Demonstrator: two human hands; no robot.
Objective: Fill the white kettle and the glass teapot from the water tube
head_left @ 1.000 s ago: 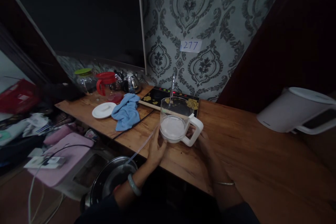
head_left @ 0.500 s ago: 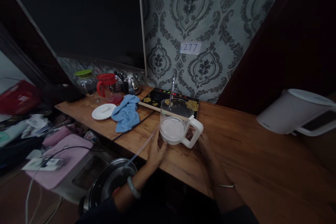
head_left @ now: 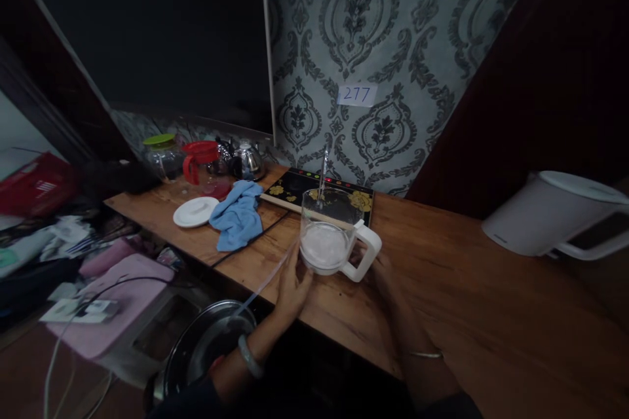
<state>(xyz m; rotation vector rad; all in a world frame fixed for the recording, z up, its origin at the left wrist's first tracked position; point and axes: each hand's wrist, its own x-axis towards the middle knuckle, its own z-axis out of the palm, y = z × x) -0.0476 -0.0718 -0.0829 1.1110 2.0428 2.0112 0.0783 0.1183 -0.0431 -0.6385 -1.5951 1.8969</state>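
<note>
A clear glass jug [head_left: 325, 250] with a white handle [head_left: 364, 252] is held between my hands above the front of the wooden table. My left hand [head_left: 293, 285] is closed around its lower left side. At the right, my right hand [head_left: 383, 272] grips it behind the handle, its fingers partly hidden. The jug's base looks whitish. A thin shiny upright spout or stream [head_left: 323, 173] shows just above its rim; I cannot make out which. Behind the jug lies a black cooktop [head_left: 285, 188] with gold flowers and small lights.
On the wooden table [head_left: 442, 275], a blue cloth [head_left: 238, 216], a white lid [head_left: 195, 212], a red-lidded jug [head_left: 202, 160] and a metal kettle [head_left: 248, 160] stand left. A large white pitcher [head_left: 550, 216] is right. A clear tube [head_left: 263, 285] reaches a pot [head_left: 209, 334] below.
The view has shifted very slightly, so everything sits a little lower. My hands and the jug keep the same hold and position.
</note>
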